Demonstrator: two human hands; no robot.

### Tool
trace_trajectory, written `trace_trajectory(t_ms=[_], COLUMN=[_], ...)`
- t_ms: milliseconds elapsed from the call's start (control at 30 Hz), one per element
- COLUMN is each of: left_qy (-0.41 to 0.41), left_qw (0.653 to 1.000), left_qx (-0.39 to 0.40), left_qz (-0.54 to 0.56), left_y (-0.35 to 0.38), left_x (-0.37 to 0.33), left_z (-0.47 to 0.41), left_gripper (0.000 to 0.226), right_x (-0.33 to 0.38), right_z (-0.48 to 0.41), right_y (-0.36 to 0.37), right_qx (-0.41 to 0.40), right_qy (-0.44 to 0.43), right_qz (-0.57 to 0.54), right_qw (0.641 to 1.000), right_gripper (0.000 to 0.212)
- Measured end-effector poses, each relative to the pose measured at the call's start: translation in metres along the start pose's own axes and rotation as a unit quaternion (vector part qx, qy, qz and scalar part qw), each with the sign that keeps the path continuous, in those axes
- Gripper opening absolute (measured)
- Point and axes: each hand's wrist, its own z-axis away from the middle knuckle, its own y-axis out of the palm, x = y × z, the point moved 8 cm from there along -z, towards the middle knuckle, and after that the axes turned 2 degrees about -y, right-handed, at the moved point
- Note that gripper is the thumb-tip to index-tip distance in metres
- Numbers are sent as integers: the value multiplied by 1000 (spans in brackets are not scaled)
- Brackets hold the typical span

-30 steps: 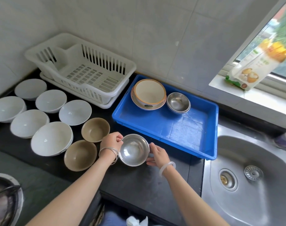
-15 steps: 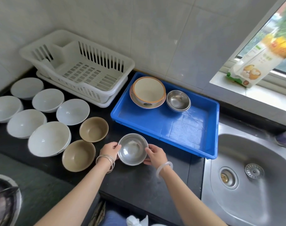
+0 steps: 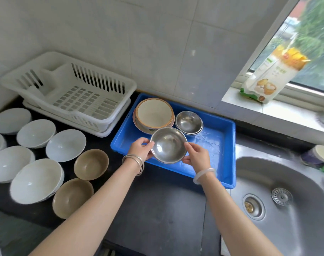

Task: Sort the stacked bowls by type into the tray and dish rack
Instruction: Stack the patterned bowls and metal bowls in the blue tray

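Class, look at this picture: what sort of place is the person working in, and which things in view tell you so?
Most likely a home kitchen. A stainless steel sink is set into a dark counter below a tiled wall, with a white dish rack and many bowls laid out beside it.

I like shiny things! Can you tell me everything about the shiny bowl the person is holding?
The steel bowl is small, round and silvery, with a thin rim and a mirror-like inside that looks empty. It is upright, tipped slightly toward the camera, held over the blue tray. The left hand pinches its left rim and the right hand its right rim. A stack of similar steel bowls sits behind it.
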Motion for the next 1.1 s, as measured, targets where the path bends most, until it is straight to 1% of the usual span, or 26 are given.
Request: trace_trajectory(t_ms=[133, 200, 300, 433, 533, 700, 833, 900, 1100], left_qy=[-12, -16, -4, 24, 52, 80, 102, 109, 104], left_qw=[999, 998, 1000, 997, 985, 968, 955, 952, 960], left_qx=[20, 25, 9, -44, -82, -116, -133, -137, -118], left_qz=[50, 47, 22, -65, -145, -208, -245, -253, -232], left_y=[53, 76, 101, 119, 122, 134, 138, 139, 144], left_x=[-17, -24, -33, -41, -45, -48, -42, -39, -27], left_z=[-22, -38, -64, -91, -97, -102, -103, -102, -100], left_gripper=[13, 20, 21, 33, 34, 30, 24, 25, 45], right_x=[19, 26, 31, 33, 33, 24, 15, 14, 8], right_z=[-38, -58, -88, -125, -142, -166, -171, -171, -167], right_y=[-38, -53, -67, -73, -68, -63, -57, -55, -47], right_qx=[-66, -90, -106, -98, -90, -73, -63, -66, -54], right_qy=[-23, -27, -26, -22, -27, -29, -39, -47, -60], right_qz=[16, 38, 63, 81, 105, 140, 172, 183, 211], right_qw=[997, 995, 992, 992, 990, 987, 982, 980, 974], right_gripper=[13, 13, 17, 20, 22, 24, 23, 24, 37])
